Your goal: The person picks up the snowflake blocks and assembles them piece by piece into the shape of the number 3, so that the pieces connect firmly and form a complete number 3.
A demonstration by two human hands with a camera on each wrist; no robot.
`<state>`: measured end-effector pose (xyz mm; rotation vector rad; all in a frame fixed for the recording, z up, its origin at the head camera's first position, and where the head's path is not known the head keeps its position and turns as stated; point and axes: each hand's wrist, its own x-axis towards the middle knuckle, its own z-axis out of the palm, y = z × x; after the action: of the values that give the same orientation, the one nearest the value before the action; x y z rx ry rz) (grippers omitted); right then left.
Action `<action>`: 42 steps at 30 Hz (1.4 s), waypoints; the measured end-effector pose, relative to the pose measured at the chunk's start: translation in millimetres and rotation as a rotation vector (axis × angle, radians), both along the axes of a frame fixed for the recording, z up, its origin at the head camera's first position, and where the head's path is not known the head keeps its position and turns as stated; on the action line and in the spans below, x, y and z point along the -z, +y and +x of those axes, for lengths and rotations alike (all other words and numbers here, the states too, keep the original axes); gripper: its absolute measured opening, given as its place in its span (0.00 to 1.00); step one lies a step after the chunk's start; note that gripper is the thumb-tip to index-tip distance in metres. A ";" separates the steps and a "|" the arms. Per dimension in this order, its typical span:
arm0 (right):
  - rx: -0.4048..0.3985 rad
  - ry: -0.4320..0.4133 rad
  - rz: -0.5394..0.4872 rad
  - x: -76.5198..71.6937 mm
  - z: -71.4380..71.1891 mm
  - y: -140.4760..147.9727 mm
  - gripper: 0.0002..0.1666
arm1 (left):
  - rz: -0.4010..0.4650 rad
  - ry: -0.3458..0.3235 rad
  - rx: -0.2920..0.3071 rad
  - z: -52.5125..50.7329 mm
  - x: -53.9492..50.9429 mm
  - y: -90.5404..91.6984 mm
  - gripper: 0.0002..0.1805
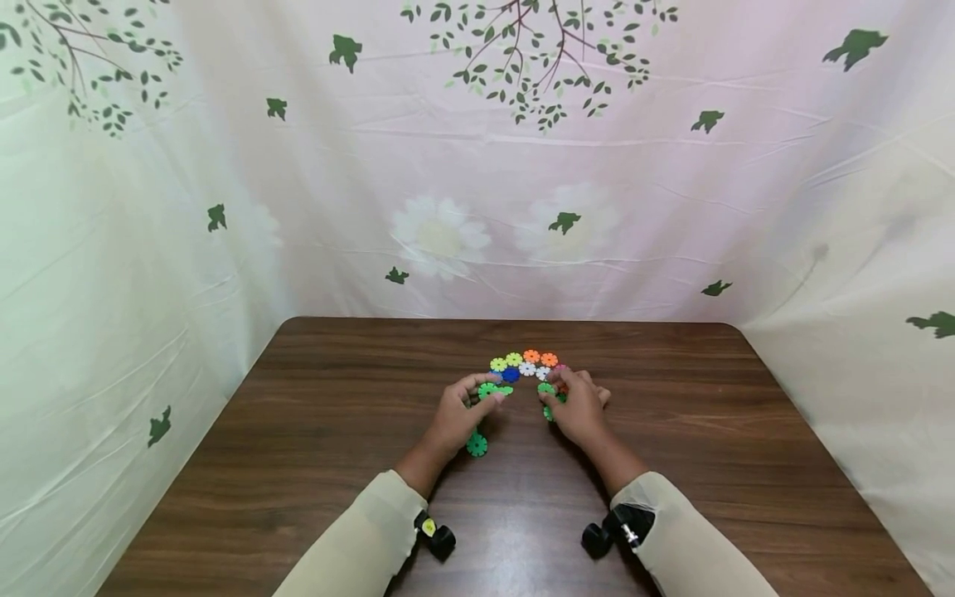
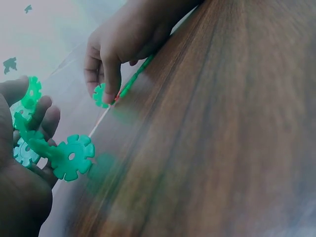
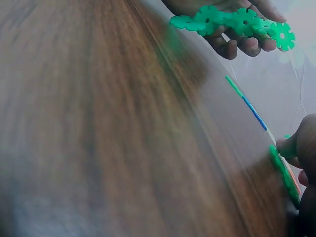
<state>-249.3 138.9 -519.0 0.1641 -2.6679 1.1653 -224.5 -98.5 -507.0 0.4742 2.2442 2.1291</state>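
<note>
My left hand [image 1: 453, 419] holds a linked chain of green flower-shaped discs [image 1: 477, 446] above the table; in the left wrist view the chain [image 2: 81, 148] hangs across the palm and fingers. On the right, my right hand [image 1: 584, 408] pinches a green notched disc [image 1: 547, 388] close to the tabletop, its thumb and fingertips on it. More green pieces [image 3: 281, 170] lie beneath that hand, partly hidden by it. Beyond both hands, an arc of discs lies flat: yellow [image 1: 514, 359], orange [image 1: 531, 356], blue [image 1: 511, 375] and white [image 1: 527, 369].
The brown wooden table [image 1: 358, 390] has a far edge just behind the discs. A patterned cloth [image 1: 477, 191] hangs behind it and on both sides. Black devices [image 1: 442, 543] are strapped at both wrists over light sleeves.
</note>
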 end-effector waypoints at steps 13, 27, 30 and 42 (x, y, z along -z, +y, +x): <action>-0.216 0.255 -0.183 1.5 1.8 -3.7 0.20 | 0.028 -0.034 0.018 -1.1 2.0 2.7 0.10; -0.324 0.140 -0.297 -4.0 10.2 -6.6 0.18 | -0.065 0.003 0.005 -2.7 4.0 1.8 0.15; -0.337 0.114 -0.297 -6.5 11.9 -7.1 0.18 | -0.073 0.003 0.009 -2.9 3.0 2.5 0.15; -0.393 0.118 -0.396 -8.1 15.2 -13.7 0.17 | -0.074 -0.004 0.035 -2.3 4.3 2.5 0.14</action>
<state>-234.1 125.2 -510.9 0.6853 -2.3057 1.7110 -226.8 -96.0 -511.3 0.5018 2.2847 2.0211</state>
